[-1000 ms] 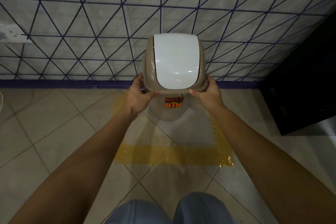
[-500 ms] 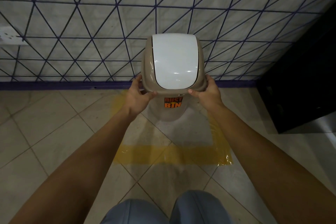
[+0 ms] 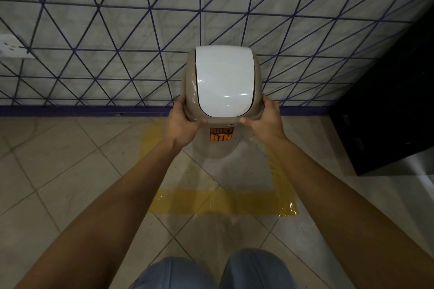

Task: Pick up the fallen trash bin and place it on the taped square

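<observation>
An orange sticker (image 3: 221, 134) (black-edged lettering) on the trash bin (image 3: 222, 110) reads "DUST BIN".

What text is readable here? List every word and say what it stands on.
"DUST BIN": orange sticker on the front of the trash bin, below its white lid, black letters on two lines.
Small dark mark under the lid rim: too small to read.
No other text visible.

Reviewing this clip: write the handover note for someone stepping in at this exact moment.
Left hand: grip on the left side of the trash bin lid rim.
Right hand: grip on the right side.
Bin: upright, inside the yellow taped square, close to the wall.
Done: bin picked up and righted.
Left: confirm its base sits on the floor within the tape (contact unclear from here), then let go.
</observation>
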Motion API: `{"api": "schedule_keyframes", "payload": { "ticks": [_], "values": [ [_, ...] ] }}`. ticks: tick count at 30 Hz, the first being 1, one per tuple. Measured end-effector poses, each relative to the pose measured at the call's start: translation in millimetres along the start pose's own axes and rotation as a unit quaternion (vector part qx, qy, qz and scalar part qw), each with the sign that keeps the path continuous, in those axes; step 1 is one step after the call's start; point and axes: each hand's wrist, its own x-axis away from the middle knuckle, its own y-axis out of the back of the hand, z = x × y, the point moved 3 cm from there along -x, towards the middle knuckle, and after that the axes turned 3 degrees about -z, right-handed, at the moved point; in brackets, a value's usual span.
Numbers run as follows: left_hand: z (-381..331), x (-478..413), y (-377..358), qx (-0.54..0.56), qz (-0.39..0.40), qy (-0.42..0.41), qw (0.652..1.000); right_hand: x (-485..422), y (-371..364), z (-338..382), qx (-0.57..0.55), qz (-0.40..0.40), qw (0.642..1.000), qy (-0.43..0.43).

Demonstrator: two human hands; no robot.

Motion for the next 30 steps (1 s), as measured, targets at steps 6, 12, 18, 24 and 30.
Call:
{"api": "schedule_keyframes", "payload": {
  "ticks": [6, 12, 18, 24, 30],
  "values": [
    [4, -7, 4, -0.007, 0.022, 0.012, 1.0, -4, -3, 0, 0.002, -0.005, 1.0, -0.019],
    [3, -8, 3, -0.023, 0.024, 0.016, 0.999, -2, -3, 3, 0.006, 0.002, 1.0, -0.031],
    [3, -8, 5, -0.075, 0.002, 0.009, 0.997, 5, -1, 7, 0.005, 0.004, 1.0, -0.025],
    [3, -4, 10, -0.133, -0.042, 0.006, 0.99, 12, -1, 6, 0.028, 0.009, 0.998, -0.049],
    [-22, 18, 18, -0.19, -0.068, -0.017, 0.979, 24, 13, 18, 0.085, 0.023, 0.99, -0.11]
  ]
}}
